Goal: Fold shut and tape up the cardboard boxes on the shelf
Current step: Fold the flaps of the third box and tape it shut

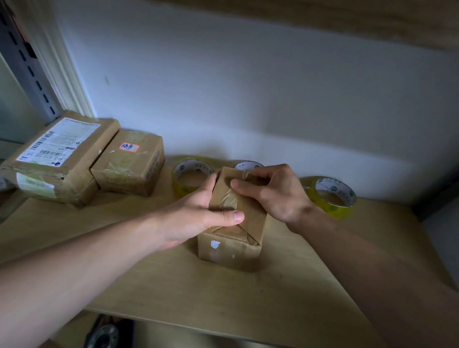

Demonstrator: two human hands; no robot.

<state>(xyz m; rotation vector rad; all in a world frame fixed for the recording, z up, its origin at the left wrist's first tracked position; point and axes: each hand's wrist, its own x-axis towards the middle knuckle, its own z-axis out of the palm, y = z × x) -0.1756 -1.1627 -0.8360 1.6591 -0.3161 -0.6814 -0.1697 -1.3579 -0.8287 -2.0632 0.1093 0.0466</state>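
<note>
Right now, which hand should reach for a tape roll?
Probably the right hand: it only pinches the small box's far top flap, and the right tape roll lies just beside that wrist. The left hand grips the box's side, steadying it.

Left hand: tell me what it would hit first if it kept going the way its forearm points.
The left hand already grips the small box. Beyond that, probably the right hand on the box's far end, then perhaps a tape roll; depth is unclear.
</note>
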